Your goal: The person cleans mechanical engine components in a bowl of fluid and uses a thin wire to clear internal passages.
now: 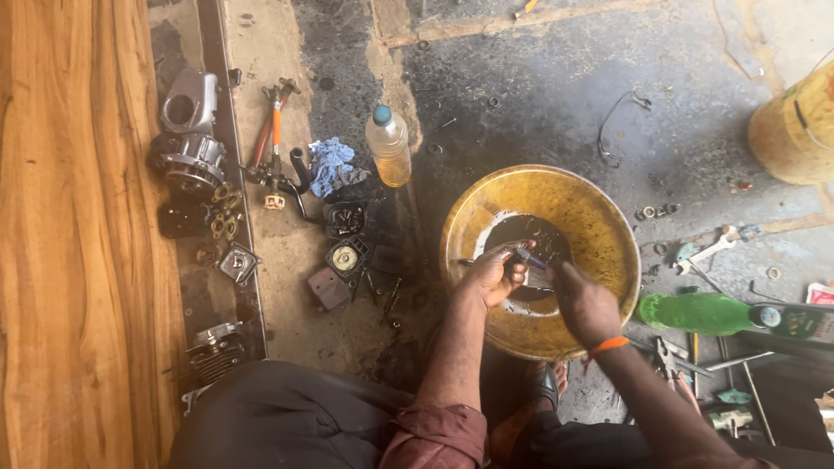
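Hands meet over a wide yellow basin (599,227) that sits on the stained concrete floor (556,95), its bottom holding a dark pool of dirty liquid (521,233). The left hand (493,276) has its fingers curled closed around a small dark metal part (526,257), pinching it just above the liquid near the middle of the basin. The right hand (584,304), with an orange band (607,346) at the wrist, is closed in a loose fist right beside it; something thin seems to run from it toward the part, but what it grips cannot be told. To the left of the basin stands a clear plastic bottle (388,146) with a blue cap and amber fluid, next to a crumpled blue rag (330,165). Farther left, orange-handled pliers (273,130), small brass rings (225,213) and grey engine parts (187,152) lie along a wooden board (78,243). A green plastic bottle (699,313) lies on its side to the right of the basin, near a spanner (708,252) and loose washers. A yellow drum (795,126) stands at the upper right edge.
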